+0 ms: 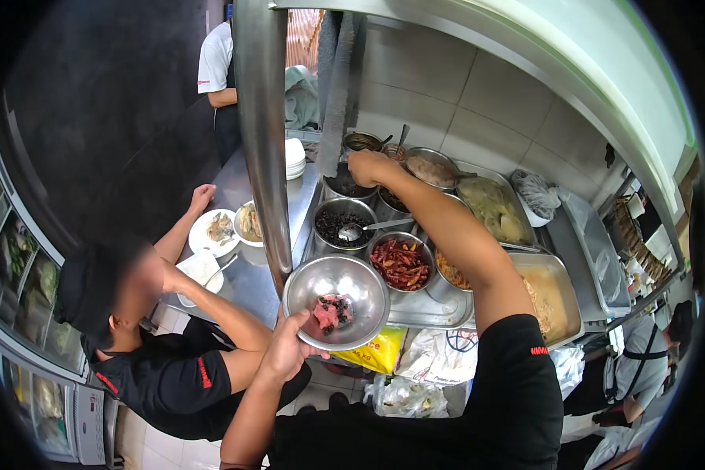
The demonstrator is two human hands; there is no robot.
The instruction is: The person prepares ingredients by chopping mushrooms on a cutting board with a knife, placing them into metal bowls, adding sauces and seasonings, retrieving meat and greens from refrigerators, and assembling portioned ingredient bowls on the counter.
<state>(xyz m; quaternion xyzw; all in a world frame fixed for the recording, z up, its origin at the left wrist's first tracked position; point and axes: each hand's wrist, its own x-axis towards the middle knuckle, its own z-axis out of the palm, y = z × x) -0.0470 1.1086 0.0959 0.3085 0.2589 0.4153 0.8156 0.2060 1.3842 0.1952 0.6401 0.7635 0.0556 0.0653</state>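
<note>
My left hand (288, 351) grips the rim of a shiny metal bowl (370, 301), in which a small heap of pink meat with black bits (330, 312) lies. Up at the back, my right hand (366, 168) is over a container of dark contents (345, 185), its fingertips bent down and hard to make out. Just nearer is a pot of black beans (338, 222) with a metal spoon (352, 232) resting in it. Beside it stands a pot of dried red chillies (400, 262); an orange ingredient (450, 271) shows partly behind my right forearm.
Trays of pale food (489, 207) and liquid (552, 301) lie to the right. A metal post (265, 141) rises left of the pots. A co-worker (157, 345) sits at the left by plates (214, 233). Other people stand at the back and far right.
</note>
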